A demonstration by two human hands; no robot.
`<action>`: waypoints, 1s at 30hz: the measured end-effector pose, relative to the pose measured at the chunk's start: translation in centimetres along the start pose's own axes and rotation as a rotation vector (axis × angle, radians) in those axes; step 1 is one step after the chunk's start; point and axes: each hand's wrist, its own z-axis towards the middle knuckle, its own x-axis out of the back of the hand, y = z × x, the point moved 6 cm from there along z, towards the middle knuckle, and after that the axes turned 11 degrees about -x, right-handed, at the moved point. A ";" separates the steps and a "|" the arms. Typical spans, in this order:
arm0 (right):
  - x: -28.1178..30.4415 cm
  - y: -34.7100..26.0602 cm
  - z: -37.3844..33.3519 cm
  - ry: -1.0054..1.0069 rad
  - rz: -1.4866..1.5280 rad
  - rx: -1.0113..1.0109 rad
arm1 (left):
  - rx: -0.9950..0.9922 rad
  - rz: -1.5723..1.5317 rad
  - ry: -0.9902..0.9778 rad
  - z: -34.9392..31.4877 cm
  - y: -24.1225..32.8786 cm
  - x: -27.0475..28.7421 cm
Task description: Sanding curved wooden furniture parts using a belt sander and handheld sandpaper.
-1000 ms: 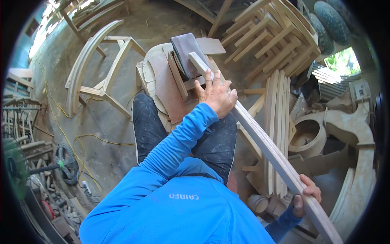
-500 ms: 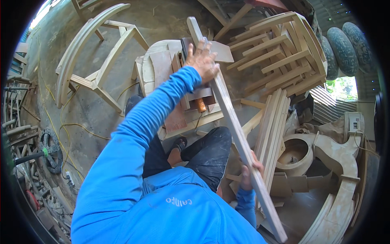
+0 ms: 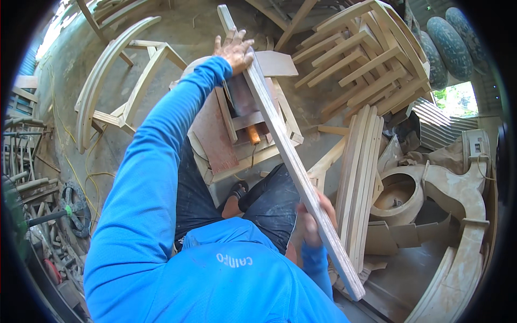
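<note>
**Operator:** Holding a long wooden slat (image 3: pixel 291 161) is all I have on just now. Lower right of centre, my right hand (image 3: pixel 315 220) is wrapped shut round the slat's near stretch, fingers curled over its edge. Upper centre, my left hand (image 3: pixel 234 49) lies flat on the far stretch, fingers spread and pressing rather than gripping.

**Observer:** Where does the slat run?

**Operator:** From the lower right of the frame, past my knee, diagonally up to the top centre, across the small wooden bench (image 3: pixel 242 129) in front of me.

**Observer:** How would you handle it well?

**Operator:** I judge it wants both ends kept level, the far palm steadying so the board doesn't twist, and the near grip firm since most of the length hangs past it.

**Observer:** Any containers?

**Operator:** Right of centre, a round hollowed wooden piece (image 3: pixel 398 196) like a shallow bowl; I see only a small dark bit inside and cannot tell what it is. Beside it a stack of slats (image 3: pixel 361 177) leans. Upper right, a slatted wooden frame (image 3: pixel 366 59); upper left, curved wooden rails (image 3: pixel 102 81).
</note>
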 end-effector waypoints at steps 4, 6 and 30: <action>11.8 -0.8 -13.5 0.361 0.126 -0.237 | -0.005 -0.042 -0.001 -4.0 5.8 0.1; 17.3 -3.0 -19.9 0.623 0.149 -0.243 | -0.047 -0.028 0.017 -6.6 8.5 -0.2; 5.6 -11.5 -8.8 -0.062 -1.197 -0.258 | -0.034 0.076 0.133 0.3 -0.3 0.1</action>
